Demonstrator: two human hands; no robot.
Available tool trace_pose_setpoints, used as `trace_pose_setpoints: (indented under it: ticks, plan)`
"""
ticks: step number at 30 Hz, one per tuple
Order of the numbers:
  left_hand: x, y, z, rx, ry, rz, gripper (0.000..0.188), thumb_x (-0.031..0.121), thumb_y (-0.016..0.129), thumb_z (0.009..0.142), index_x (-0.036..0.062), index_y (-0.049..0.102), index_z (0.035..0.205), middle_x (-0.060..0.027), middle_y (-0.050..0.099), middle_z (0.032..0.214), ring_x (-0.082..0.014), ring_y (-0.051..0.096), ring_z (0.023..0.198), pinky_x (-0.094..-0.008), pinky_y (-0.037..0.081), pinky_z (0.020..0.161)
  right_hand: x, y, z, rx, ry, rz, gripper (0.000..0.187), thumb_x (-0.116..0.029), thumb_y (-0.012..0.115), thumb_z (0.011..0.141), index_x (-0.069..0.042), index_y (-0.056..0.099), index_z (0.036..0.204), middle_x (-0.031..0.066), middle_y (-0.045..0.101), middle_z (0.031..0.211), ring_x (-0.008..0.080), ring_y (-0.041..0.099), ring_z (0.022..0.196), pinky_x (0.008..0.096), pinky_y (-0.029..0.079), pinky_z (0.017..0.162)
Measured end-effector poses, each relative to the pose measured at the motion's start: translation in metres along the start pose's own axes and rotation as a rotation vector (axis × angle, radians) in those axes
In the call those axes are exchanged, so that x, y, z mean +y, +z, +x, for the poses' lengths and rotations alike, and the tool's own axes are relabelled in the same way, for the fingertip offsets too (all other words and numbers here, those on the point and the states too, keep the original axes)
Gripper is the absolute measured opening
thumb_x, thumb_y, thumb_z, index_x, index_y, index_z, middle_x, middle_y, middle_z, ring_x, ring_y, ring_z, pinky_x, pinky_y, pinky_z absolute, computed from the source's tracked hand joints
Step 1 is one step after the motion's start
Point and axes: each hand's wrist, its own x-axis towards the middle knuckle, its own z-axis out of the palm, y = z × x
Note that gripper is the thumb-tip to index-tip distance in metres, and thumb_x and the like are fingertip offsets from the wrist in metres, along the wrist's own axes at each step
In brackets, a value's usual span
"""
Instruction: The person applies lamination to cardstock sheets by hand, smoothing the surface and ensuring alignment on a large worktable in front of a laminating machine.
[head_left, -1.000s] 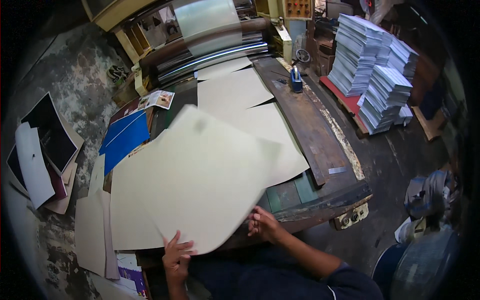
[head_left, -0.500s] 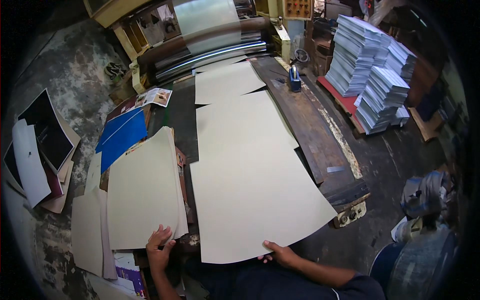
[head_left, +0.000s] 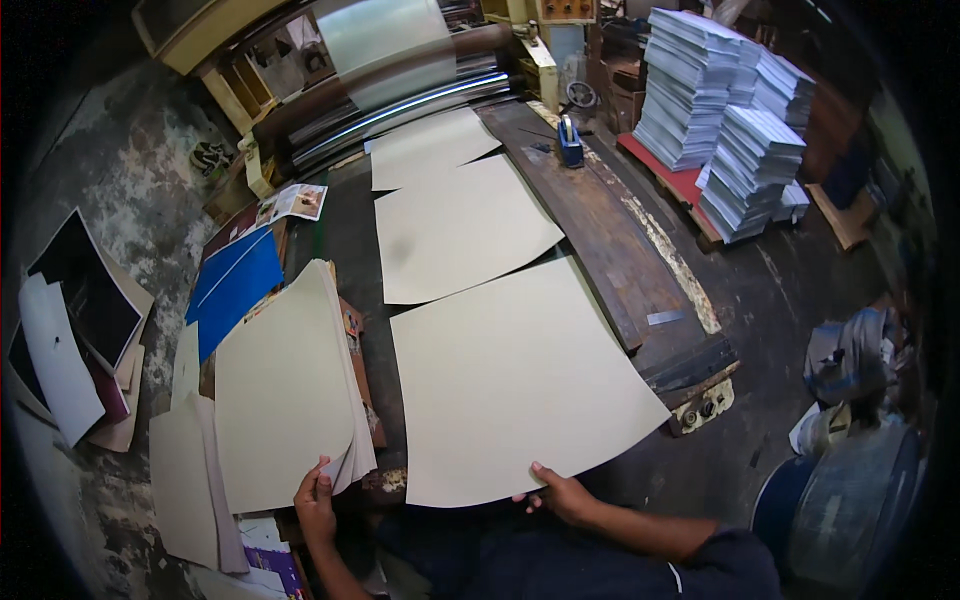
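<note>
My right hand (head_left: 562, 497) grips the near edge of a large cream sheet (head_left: 520, 390), thumb on top and fingers underneath. That sheet lies on the dark machine table, its lower edge bowed. Beyond it a second cream sheet (head_left: 465, 230) and a third one (head_left: 430, 150) lie in a line up to the shiny rollers (head_left: 410, 117). At the left, my left hand (head_left: 316, 500) pinches the near corner of a stack of cream sheets (head_left: 285, 400). The top sheet's corner is slightly curled beside my fingers.
A blue tape dispenser (head_left: 570, 145) stands on the table's right side. Tall stacks of white paper (head_left: 685, 95) rest on a red pallet board at the far right. Blue sheets (head_left: 240, 275) lie beyond the cream stack. Black boards (head_left: 95, 285) lean at far left.
A dark gap has opened between the nearest sheet and the second one. My left fingers have drawn together at the stack's corner. My right hand keeps its hold.
</note>
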Motion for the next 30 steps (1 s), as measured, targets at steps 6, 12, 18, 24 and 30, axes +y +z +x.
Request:
trace_pose_setpoints:
  ticks: [6, 12, 18, 24, 30]
  plan:
    - [0.000, 0.008, -0.002, 0.035, 0.040, 0.020, 0.041, 0.029, 0.051, 0.099, -0.0056, 0.060, 0.118, -0.0138, 0.063, 0.115, -0.0190, 0.054, 0.109, -0.0314, 0.037, 0.100, -0.014, -0.001, 0.031, 0.061, -0.137, 0.071, 0.041, -0.034, 0.046, 0.099, 0.002, 0.047, 0.117, 0.0199, 0.065, 0.090, 0.0151, 0.053, 0.063, 0.0325, 0.050, 0.063]
    - [-0.011, 0.007, 0.000, 0.026, 0.063, 0.017, 0.044, 0.033, 0.048, 0.100, -0.0066, 0.059, 0.118, -0.0130, 0.063, 0.112, -0.0181, 0.055, 0.107, -0.0303, 0.039, 0.098, -0.011, -0.002, 0.050, 0.098, -0.230, 0.021, 0.039, -0.031, 0.045, 0.099, 0.006, 0.050, 0.112, 0.0161, 0.066, 0.093, 0.0142, 0.056, 0.065, 0.0285, 0.052, 0.060]
    - [0.000, 0.011, -0.003, 0.001, -0.022, 0.067, 0.046, 0.034, 0.047, 0.100, -0.0072, 0.058, 0.118, -0.0140, 0.063, 0.111, -0.0200, 0.055, 0.106, -0.0310, 0.039, 0.097, -0.010, -0.007, 0.048, 0.199, -0.319, 0.068, 0.052, -0.017, 0.050, 0.094, -0.002, 0.027, 0.139, 0.0148, 0.062, 0.111, 0.0114, 0.054, 0.064, 0.0287, 0.052, 0.056]
    - [-0.005, 0.014, -0.004, 0.027, 0.070, 0.077, 0.049, 0.035, 0.043, 0.102, -0.0083, 0.058, 0.117, -0.0159, 0.062, 0.114, -0.0216, 0.055, 0.106, -0.0331, 0.038, 0.098, -0.015, -0.012, 0.055, 0.277, -0.400, 0.062, 0.081, -0.015, 0.053, 0.094, -0.008, -0.006, 0.151, 0.0172, 0.044, 0.138, 0.0104, 0.055, 0.071, 0.0287, 0.055, 0.065]
    - [-0.029, 0.003, 0.000, 0.022, 0.017, 0.103, 0.049, 0.036, 0.045, 0.101, -0.0088, 0.059, 0.115, -0.0149, 0.063, 0.110, -0.0198, 0.056, 0.104, -0.0313, 0.040, 0.096, -0.063, -0.051, 0.062, 0.373, -0.747, -0.578, 0.033, -0.030, 0.062, 0.090, -0.002, 0.060, 0.072, 0.0033, 0.059, 0.065, 0.0110, 0.055, 0.062, 0.0325, 0.043, 0.050]
